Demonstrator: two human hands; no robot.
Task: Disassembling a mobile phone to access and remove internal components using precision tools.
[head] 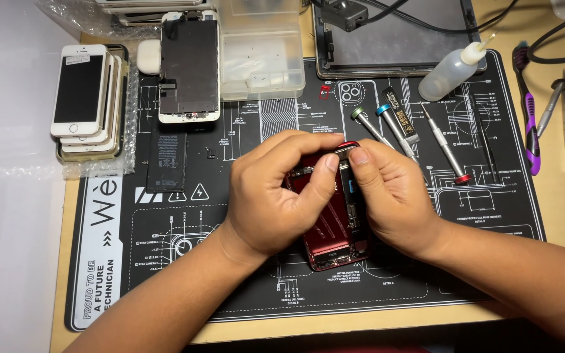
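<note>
Red metal, opened up: the phone [332, 243] lies face-up on the black mat [243, 274], its insides bare, between my two hands. My left hand [276, 196] cups its left edge, thumb and forefinger pressed together at the top corner. My right hand [390, 196] wraps the right edge, thumb and forefinger pinching a small metal piece [344, 151] there. What sort of part it is I cannot tell. The shell looks stiff and light, but the boards and thin cables inside seem fragile, so I judge the frame edges the safe place to grip. Screwdrivers [387, 127] lie just beyond, near a squeeze bottle [449, 70]. A screen panel [189, 65] and stacked phones [86, 98] sit farther left.
</note>
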